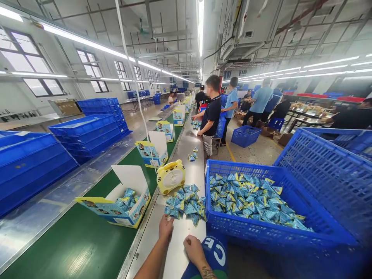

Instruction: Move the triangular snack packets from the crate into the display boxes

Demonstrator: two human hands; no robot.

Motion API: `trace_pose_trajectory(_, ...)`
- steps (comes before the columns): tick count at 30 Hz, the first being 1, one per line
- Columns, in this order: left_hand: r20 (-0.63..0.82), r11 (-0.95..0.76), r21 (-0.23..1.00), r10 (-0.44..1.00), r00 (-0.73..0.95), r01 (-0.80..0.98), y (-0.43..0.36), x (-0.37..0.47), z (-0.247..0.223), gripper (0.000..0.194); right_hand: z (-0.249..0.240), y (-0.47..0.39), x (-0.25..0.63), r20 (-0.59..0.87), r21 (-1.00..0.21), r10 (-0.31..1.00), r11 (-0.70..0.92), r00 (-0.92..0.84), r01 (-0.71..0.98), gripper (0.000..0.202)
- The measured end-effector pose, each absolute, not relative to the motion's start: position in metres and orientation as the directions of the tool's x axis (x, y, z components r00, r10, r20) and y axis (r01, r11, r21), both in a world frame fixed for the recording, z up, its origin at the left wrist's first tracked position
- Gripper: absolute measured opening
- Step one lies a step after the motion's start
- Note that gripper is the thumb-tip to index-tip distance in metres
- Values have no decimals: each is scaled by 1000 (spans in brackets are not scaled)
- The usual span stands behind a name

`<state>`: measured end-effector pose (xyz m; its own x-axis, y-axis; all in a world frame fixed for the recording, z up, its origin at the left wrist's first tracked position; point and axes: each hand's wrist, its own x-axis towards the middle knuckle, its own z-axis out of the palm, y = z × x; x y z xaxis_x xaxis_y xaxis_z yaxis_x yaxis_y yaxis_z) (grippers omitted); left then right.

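Writing: large white letters, partly folded, on the blue cloth (pixel 215 252) beside the right wrist; first reads C, second possibly E or F. Smaller line above them illegible. Printed panels on the open box (pixel 128 207) and yellow edging on the blue packets (pixel 186 203) noted; lettering too small to read.

Left hand (pixel 166 226): fingertips at the near edge of the loose packets, apparently touching; cannot tell whether the grip is wide or narrow. Right hand (pixel 192 247): over the tabletop (pixel 181 240), fingers curled in, grip narrow; contents, if any, hidden.

Surface: bare metal tabletop, shiny. Packets heaped between a yellow animal-faced device (pixel 171 177) and the hands; more fill the blue basket (pixel 255 228) at right, and some sit in the open box on the green belt (pixel 87 248).

Room: long hall, tube lights overhead, windows at left, stacked blue crates (pixel 84 133), several people (pixel 211 112) farther along.
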<state>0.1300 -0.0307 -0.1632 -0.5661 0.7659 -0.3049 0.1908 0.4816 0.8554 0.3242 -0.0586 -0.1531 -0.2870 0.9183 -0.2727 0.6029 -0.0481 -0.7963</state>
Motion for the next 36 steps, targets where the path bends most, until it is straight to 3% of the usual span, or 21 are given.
trace_pose_trajectory(4, -96, 416, 715, 855, -510, 562, 7, 143, -160, 71, -158, -58, 324, -256, -809, 929, -54, -268, 585, 23)
trace_pose_trajectory(8, -113, 483, 525, 855, -505, 700, 35, 139, -160, 85, -161, -58, 324, -264, -806, 933, -74, -245, 588, 24)
trace_pose_trajectory(10, -168, 535, 444, 838, -519, 719, 33, 133, -167, 79, -161, -58, 325, -262, -807, 933, -72, -246, 586, 23)
trace_pose_trajectory(15, -188, 493, 337, 870, -455, 802, -10, 124, -191, 38, -161, -59, 327, -244, -806, 937, -52, -250, 590, 23)
trace_pose_trajectory(24, -82, 375, 344, 925, -370, 861, -47, 121, -199, 24, -156, -60, 327, -283, -810, 919, -76, -275, 582, 23)
trace_pose_trajectory(29, -13, 373, 390, 916, -400, 842, -38, 128, -197, 44, -155, -60, 327, -285, -810, 919, -80, -271, 582, 22)
trace_pose_trajectory(33, -41, 407, 411, 902, -430, 816, -29, 144, -201, 62, -156, -60, 326, -280, -806, 920, -70, -274, 587, 23)
trace_pose_trajectory(36, -88, 447, 412, 887, -454, 794, -25, 156, -203, 56, -158, -59, 327, -275, -805, 921, -63, -277, 590, 24)
